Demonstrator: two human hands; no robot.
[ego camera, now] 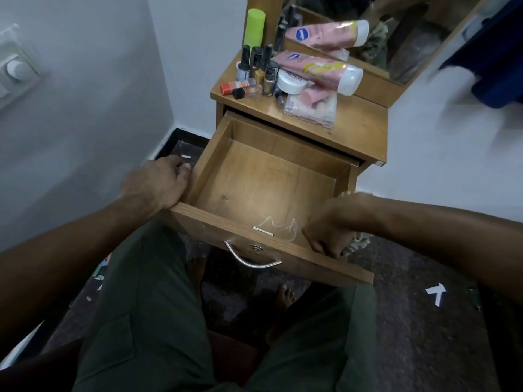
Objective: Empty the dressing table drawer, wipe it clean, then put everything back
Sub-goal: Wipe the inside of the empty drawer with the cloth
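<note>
The wooden drawer point(215, 154) is pulled far out of the dressing table point(359, 123) and its inside is bare. My left hand point(158, 182) grips the drawer's left wall near the front corner. My right hand point(331, 227) curls over the front right corner and holds a crumpled greenish cloth point(358, 244) against the drawer's side. On the tabletop lie a pink lotion tube point(317, 69), a white jar point(290, 82), several nail polish bottles point(256, 67), a green can point(254, 26) and a clear plastic box point(314, 108).
A mirror point(402, 32) stands behind the tabletop. White walls close in on the left and right. My legs in dark green trousers point(147, 321) sit below the drawer, over a dark floor point(418, 321) with a white tape mark point(435, 295).
</note>
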